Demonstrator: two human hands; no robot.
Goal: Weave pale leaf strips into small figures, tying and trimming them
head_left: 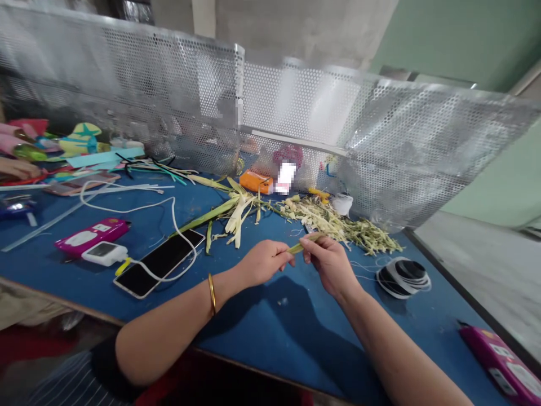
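A narrow green strip of plant husk (296, 247) is stretched between my two hands, above the blue table (279, 344). My left hand (264, 262), with a gold bangle at the wrist, pinches its left end. Thumb and fingers of my right hand (327, 260) are closed on the right end. Just beyond lie a heap of shredded pale husk pieces (323, 217) and longer husk leaves (239, 211). A spool of white cord (403, 277) stands right of my right hand, its loose thread trailing toward the hand.
A smartphone (163, 262) with a white cable lies left of my hands, beside a magenta device (93, 235). Another magenta device (499, 361) lies at the right edge. An orange packet (256, 182) sits before the perforated metal screen (296, 107). Another person's hand (17, 168) shows far left.
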